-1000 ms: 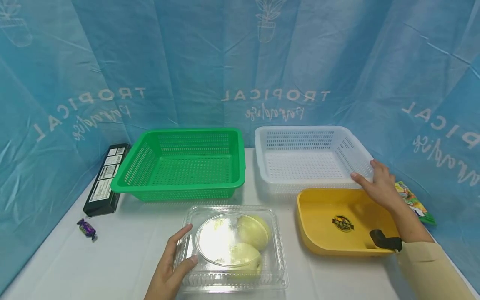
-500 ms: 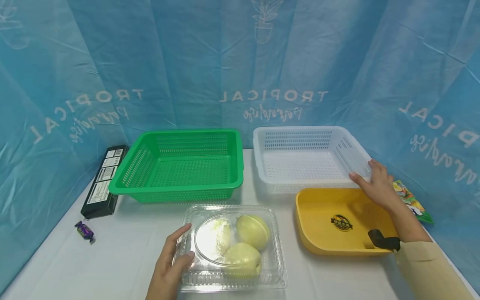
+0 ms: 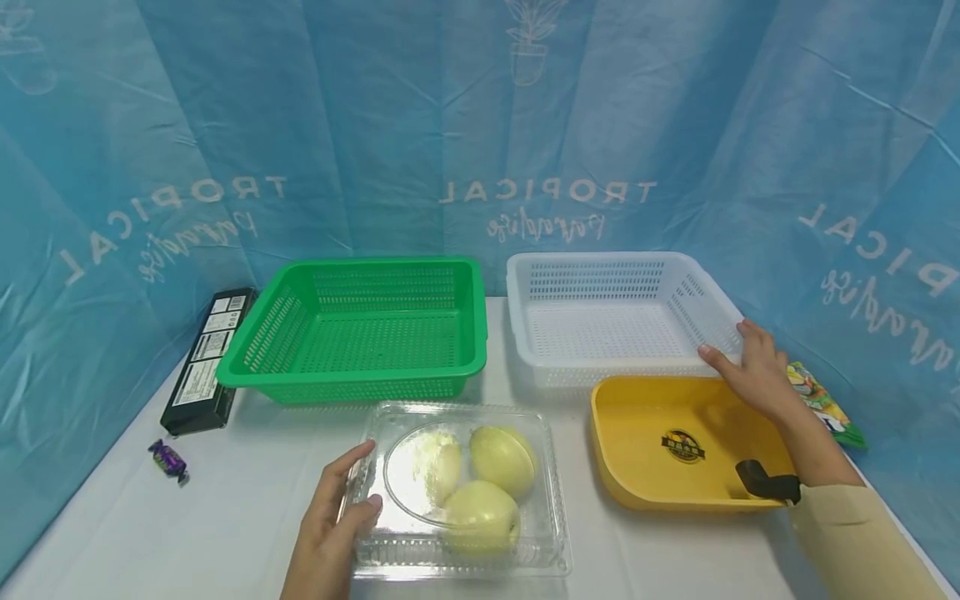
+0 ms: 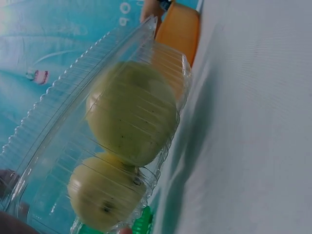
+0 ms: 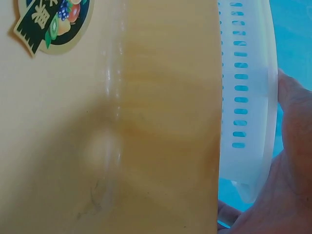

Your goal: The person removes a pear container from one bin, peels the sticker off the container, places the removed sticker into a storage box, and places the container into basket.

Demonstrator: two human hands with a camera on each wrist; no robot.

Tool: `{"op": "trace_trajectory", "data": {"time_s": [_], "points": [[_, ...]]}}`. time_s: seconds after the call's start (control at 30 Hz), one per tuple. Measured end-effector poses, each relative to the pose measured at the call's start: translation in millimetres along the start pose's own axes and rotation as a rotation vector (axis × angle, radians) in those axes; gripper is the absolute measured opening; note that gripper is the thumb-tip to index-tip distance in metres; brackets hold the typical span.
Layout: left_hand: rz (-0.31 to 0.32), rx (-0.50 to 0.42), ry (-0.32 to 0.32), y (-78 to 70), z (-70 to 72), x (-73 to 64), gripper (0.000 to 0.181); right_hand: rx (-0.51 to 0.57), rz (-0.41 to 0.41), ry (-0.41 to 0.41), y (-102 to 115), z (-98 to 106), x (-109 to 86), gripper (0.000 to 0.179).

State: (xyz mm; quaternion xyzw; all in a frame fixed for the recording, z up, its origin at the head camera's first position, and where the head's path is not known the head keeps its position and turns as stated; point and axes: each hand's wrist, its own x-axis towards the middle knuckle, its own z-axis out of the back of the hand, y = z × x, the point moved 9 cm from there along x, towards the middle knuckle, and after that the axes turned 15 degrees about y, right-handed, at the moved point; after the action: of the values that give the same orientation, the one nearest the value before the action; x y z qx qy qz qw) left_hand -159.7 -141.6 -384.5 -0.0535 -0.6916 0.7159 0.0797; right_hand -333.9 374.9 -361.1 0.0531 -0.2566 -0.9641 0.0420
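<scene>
My left hand grips the left side of a clear plastic clamshell box, thumb on the lid. Two round pale-green fruits show plainly inside, with a yellowish patch beside them under the lid's glare. In the left wrist view the box is tilted, its lower edge over a shadow on the cloth. At the right, my other hand holds the front right corner of a white slotted basket, thumb over the rim. In the right wrist view this hand is partly cut off by the frame.
A yellow bin with a fruit label stands before the white basket, under my right forearm. To the left are a green basket, a black box and a purple wrapped candy. A colourful packet lies far right.
My left hand and the clamshell have shifted slightly up and to the left, and the box looks a little raised. My right hand stays on the white basket's corner.
</scene>
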Motion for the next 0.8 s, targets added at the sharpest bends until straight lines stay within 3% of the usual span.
{"op": "trace_trajectory", "data": {"time_s": [0.4,0.8], "points": [[-0.001,-0.123,0.039,-15.3,1.0,7.0,0.052,0.002,0.002,-0.006,0,0,0.3,0.09],[-0.062,-0.171,0.101,-42.5,-12.2,25.1,0.049,0.004,0.002,-0.006,-1,-1,1.0,0.09]]}}
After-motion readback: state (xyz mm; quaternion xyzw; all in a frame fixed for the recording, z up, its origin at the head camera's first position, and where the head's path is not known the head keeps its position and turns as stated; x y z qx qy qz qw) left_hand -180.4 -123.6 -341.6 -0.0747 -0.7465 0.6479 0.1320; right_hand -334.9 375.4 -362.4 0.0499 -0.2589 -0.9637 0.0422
